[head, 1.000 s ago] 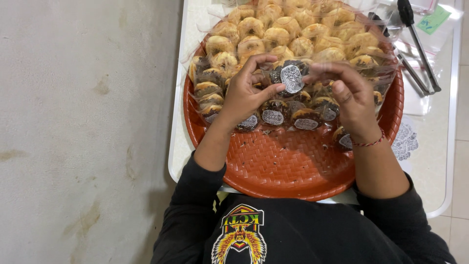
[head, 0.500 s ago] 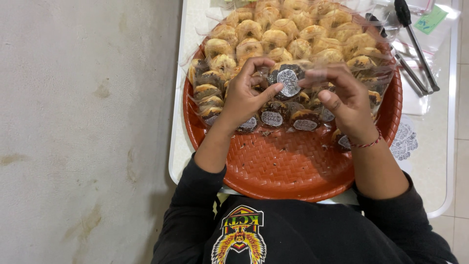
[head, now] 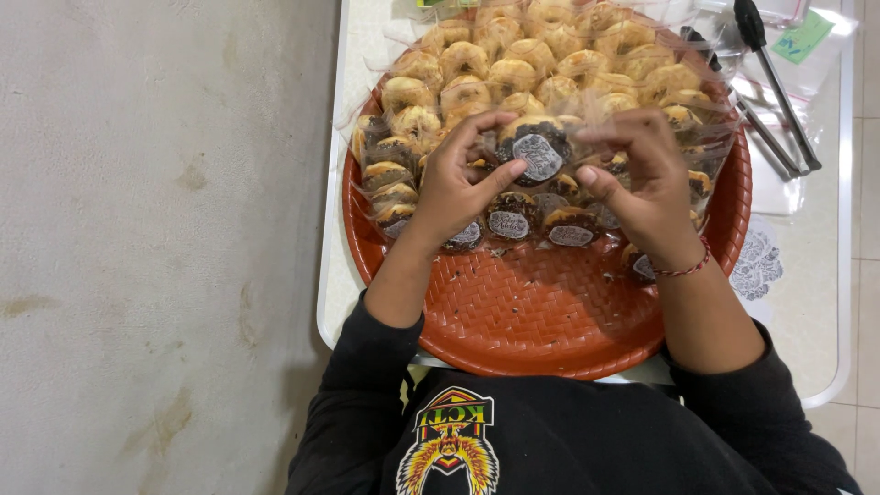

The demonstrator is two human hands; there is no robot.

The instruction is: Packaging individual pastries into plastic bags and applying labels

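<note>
On the white tabletop (head: 825, 302) in front of you sits the round orange woven tray (head: 541, 312), its far half crowded with pastries in clear wrappers (head: 513, 73), its near half bare. The tray overhangs the tabletop's near edge toward your lap, so a push down on that rim could tip the whole load. Black tongs (head: 775, 87) lie beyond the tray on your right, near enough for a sleeve to catch. Held just above the row of dark-topped pieces, your left hand (head: 458, 183) and right hand (head: 642, 188) both pinch one wrapped dark pastry (head: 536, 151) with a round grey sticker facing up. The wrapper looks slick; a loose pinch could drop it onto the row below and crush a topping. Press the left thumb (head: 509, 174) too hard and the sticker may crease or the pastry crumble.
</note>
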